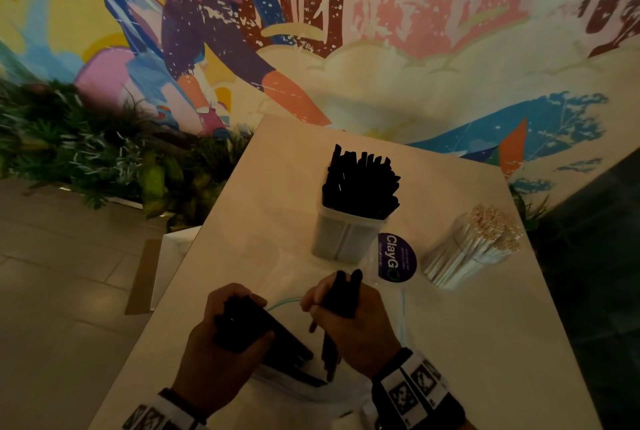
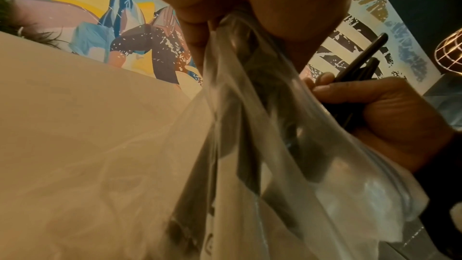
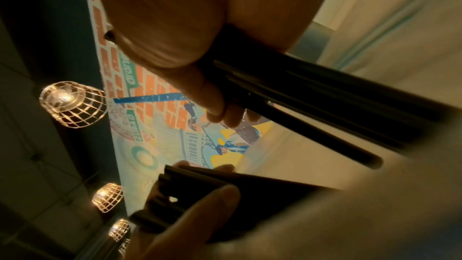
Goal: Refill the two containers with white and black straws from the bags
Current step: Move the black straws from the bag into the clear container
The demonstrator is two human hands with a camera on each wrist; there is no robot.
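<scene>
Head view: left hand (image 1: pixel 221 336) curled round a bundle of black straws (image 1: pixel 256 329) inside a clear plastic bag (image 1: pixel 294 384), low on the white table (image 1: pixel 277 194). Right hand (image 1: pixel 356 322) just beside it, fingers wrapped round a smaller bunch of black straws (image 1: pixel 341 294), ends poking up past the knuckles and down below the palm. Further back, a clear container (image 1: pixel 346 239) packed with upright black straws, near the middle of the table. To its right, a second container (image 1: pixel 464 253) tilted and full of white straws, tips pale. Between the two, a round dark sticker (image 1: pixel 394 258) flat on the table. Mural wall (image 1: pixel 381 48) and green plants (image 1: pixel 86 149) behind

Left wrist view: left hand (image 2: pixel 250 7) close to the lens, gripping the gathered clear bag (image 2: pixel 250 126) with dark straws dimly visible through it. Right hand (image 2: pixel 390 106) at the right edge, closed on black straws (image 2: pixel 360 60) sticking upward. Table (image 2: pixel 87 106) pale beneath

Right wrist view: right hand (image 3: pixel 200 37) clamped on several black straws (image 3: pixel 312 96) running off to the right. Lower down, left hand (image 3: pixel 190 211) holding its own dark bundle (image 3: pixel 200 181). Caged ceiling lamps (image 3: pixel 72 104) glowing at the left
</scene>
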